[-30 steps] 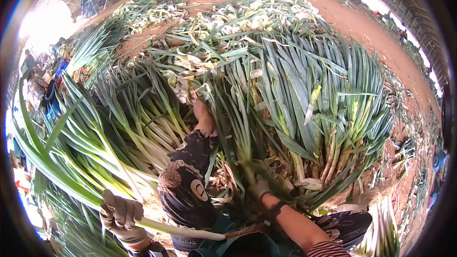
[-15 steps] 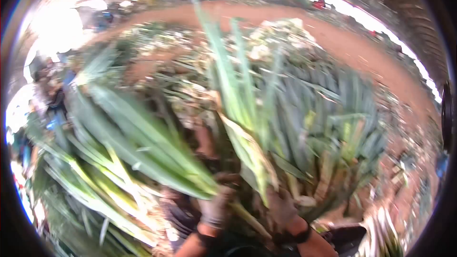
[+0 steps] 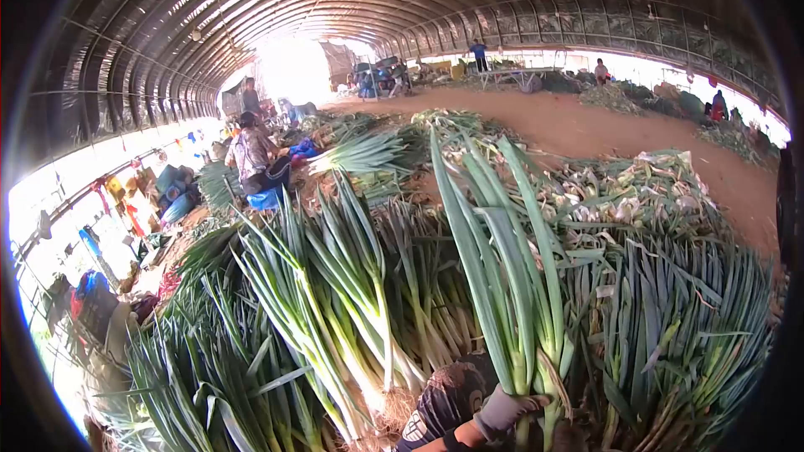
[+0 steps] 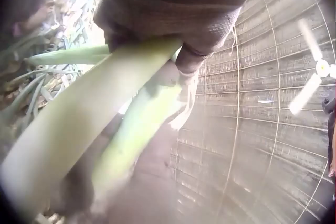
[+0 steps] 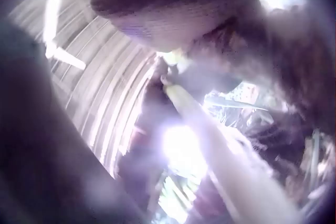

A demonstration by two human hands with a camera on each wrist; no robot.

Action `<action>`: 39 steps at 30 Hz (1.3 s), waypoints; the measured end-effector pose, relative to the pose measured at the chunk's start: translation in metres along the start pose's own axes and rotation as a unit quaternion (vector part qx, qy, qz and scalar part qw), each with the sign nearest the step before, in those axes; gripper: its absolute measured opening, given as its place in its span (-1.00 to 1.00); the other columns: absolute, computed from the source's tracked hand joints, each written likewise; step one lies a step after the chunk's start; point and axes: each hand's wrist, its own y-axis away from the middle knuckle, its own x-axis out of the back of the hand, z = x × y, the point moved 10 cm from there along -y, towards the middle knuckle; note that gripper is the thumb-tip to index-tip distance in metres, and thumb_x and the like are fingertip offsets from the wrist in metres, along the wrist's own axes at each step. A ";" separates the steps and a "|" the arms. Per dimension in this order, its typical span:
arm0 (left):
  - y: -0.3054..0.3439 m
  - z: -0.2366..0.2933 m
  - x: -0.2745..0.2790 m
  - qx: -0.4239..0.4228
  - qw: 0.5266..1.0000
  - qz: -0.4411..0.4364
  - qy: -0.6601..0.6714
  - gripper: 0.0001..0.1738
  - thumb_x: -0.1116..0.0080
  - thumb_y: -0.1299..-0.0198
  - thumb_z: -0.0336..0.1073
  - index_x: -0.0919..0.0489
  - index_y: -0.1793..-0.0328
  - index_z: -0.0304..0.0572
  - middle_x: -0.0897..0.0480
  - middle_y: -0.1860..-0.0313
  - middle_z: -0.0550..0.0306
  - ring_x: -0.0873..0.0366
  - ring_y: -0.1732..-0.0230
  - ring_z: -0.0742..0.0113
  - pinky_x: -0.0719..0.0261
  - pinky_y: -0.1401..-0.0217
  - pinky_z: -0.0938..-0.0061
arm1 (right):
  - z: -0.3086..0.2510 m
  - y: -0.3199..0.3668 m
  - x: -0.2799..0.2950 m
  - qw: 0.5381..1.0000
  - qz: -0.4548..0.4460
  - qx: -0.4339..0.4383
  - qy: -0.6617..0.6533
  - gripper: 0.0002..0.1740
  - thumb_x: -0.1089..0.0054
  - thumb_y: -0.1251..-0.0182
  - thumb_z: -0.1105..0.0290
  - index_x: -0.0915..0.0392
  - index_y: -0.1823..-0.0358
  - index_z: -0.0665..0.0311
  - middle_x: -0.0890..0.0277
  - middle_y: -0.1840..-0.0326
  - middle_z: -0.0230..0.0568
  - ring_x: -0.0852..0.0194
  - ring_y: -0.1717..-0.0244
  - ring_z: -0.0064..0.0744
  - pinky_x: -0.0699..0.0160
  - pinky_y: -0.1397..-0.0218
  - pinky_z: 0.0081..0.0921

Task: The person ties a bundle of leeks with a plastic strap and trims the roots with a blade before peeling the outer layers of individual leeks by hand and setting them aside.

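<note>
My gloved left hand (image 3: pixel 507 410) grips large green onions (image 3: pixel 521 343) low on their stalks, the long leaves standing upright in front of me. In the left wrist view, its curled fingers (image 4: pixel 168 14) wrap a thick pale stalk (image 4: pixel 89 108), with a second, greener stalk (image 4: pixel 139 124) beside it. My right hand (image 5: pixel 184 22) is hidden in the head view. Its wrist view is dim and blurred: gloved fingers pinch a pale bit of green onion (image 5: pixel 176 58), above a white stalk (image 5: pixel 210 134).
Trimmed green onions (image 3: pixel 368 351) with hairy roots lie at left, beside a dark green heap (image 3: pixel 218 368). Untrimmed ones (image 3: pixel 670 343) stand packed at right. Peeled leaves (image 3: pixel 645 188) are piled behind. A person (image 3: pixel 251 155) sits at the back left under the arched roof (image 3: pixel 335 0).
The head view has tilted up and turned left. The left hand first held one long onion at the left, then came in beside the right hand; now it holds upright onions. The right hand has left the head view.
</note>
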 end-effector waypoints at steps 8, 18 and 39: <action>-0.001 -0.010 -0.035 0.029 0.979 -0.184 0.080 -0.69 -0.33 -0.15 -0.37 -0.55 0.00 -0.23 -0.57 0.42 0.29 -0.48 0.49 0.50 -0.42 0.45 0.57 | -0.019 0.000 -0.012 0.999 -0.038 0.028 0.018 -0.52 -0.22 -0.27 0.02 -0.57 -0.05 0.22 -0.57 0.08 -0.13 -0.55 0.05 -0.17 -0.54 0.01 -0.26; 0.020 0.025 -0.031 -0.091 0.992 -0.087 -0.010 -0.87 -0.28 -0.09 -0.46 -0.65 0.21 -0.21 -0.63 0.38 0.28 -0.51 0.33 0.50 -0.53 0.25 0.48 | -0.025 0.000 -0.019 0.997 -0.056 0.036 0.039 -0.51 -0.25 -0.25 0.01 -0.58 -0.04 0.23 -0.59 0.13 -0.14 -0.57 0.09 -0.17 -0.56 0.03 -0.24; 0.039 0.065 0.081 -0.093 0.970 0.219 0.043 -0.84 -0.12 0.00 -0.63 -0.63 0.30 -0.32 -0.60 0.45 0.18 -0.53 0.47 0.42 -0.48 0.45 0.58 | 0.228 0.044 0.161 0.883 0.014 -0.298 0.362 -0.49 -0.29 -0.20 0.00 -0.59 0.00 0.25 -0.64 0.23 -0.17 -0.63 0.19 -0.16 -0.58 0.09 -0.21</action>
